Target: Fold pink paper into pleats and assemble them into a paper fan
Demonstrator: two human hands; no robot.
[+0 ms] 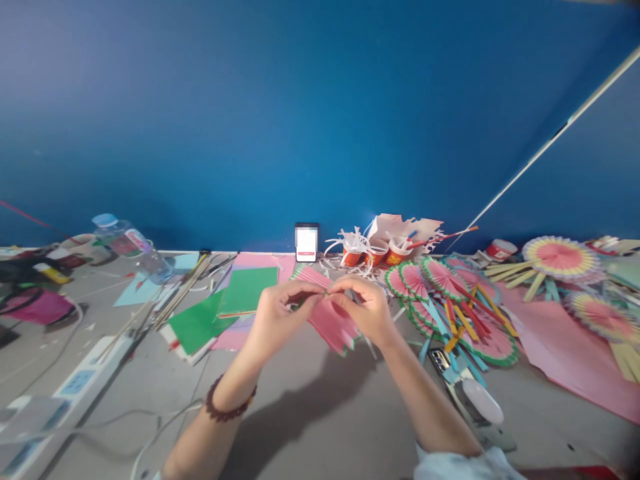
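My left hand (280, 313) and my right hand (365, 308) meet above the grey table (300, 407), both closed in a pinch on a pleated pink paper fan with a green edge (334, 327). The fan hangs down between my hands, folded like an accordion. A bead bracelet (227, 403) circles my left wrist. Another pleated pink piece (313, 275) lies just behind my fingers.
Green (247, 290) and pink paper sheets lie at left, beside sticks and a power strip (75, 387). A water bottle (133, 247) lies at far left. A phone (306, 242) leans on the blue wall. Red cups (375, 253) and several finished fans (450, 300) fill the right.
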